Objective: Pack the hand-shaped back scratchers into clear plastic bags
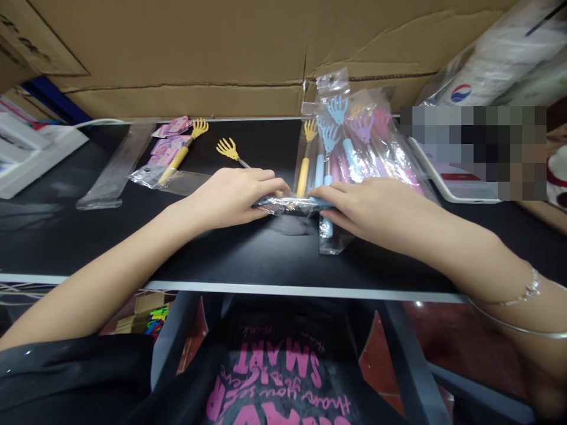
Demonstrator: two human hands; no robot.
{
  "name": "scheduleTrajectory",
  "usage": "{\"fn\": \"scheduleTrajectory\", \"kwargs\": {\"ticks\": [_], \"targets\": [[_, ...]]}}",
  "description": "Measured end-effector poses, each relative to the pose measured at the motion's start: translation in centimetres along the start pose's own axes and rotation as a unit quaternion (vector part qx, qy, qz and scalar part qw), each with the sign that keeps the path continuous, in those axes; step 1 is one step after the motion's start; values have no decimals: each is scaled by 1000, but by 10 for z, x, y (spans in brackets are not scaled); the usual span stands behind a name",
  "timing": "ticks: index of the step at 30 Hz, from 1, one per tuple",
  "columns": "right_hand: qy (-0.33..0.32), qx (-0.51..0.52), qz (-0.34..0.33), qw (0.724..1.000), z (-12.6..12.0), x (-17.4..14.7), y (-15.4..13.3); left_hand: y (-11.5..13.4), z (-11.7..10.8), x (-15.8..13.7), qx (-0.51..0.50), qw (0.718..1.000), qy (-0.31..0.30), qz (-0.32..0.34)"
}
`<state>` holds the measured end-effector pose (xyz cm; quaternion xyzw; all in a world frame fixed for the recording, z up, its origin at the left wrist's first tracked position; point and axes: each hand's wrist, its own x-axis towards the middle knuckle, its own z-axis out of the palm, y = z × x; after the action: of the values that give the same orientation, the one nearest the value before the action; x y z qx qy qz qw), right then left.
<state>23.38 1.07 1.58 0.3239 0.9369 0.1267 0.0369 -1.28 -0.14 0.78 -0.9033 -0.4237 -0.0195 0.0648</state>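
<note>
Both hands hold a back scratcher in a clear plastic bag (pixel 290 203) crosswise above the front of the black table. My left hand (pixel 237 195) is closed on its left end, hiding it. The fingers of my right hand (pixel 365 206) pinch the right end, where some light blue shows. A loose yellow back scratcher (pixel 227 149) lies behind my left hand, its handle hidden. Beside my right hand is a pile of bagged back scratchers (pixel 349 141) in blue, purple, pink and yellow. Another yellow one (pixel 179 159) lies farther left.
Flat clear bags (pixel 117 165) and small pink-purple cards (pixel 170 139) lie at left, near a white power strip (pixel 39 153). A cardboard wall (pixel 199 53) stands behind the table. A white-edged device (pixel 469 192), partly blurred out, and plastic-wrapped cups (pixel 491 77) are at right.
</note>
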Motion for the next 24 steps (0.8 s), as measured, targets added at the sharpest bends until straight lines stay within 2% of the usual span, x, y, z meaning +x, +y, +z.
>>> {"fn": "scheduleTrajectory", "kwargs": {"ticks": [24], "targets": [[-1, 11, -2, 1000, -4, -1, -2, 0, 0, 0, -2, 1000, -5, -2]]}}
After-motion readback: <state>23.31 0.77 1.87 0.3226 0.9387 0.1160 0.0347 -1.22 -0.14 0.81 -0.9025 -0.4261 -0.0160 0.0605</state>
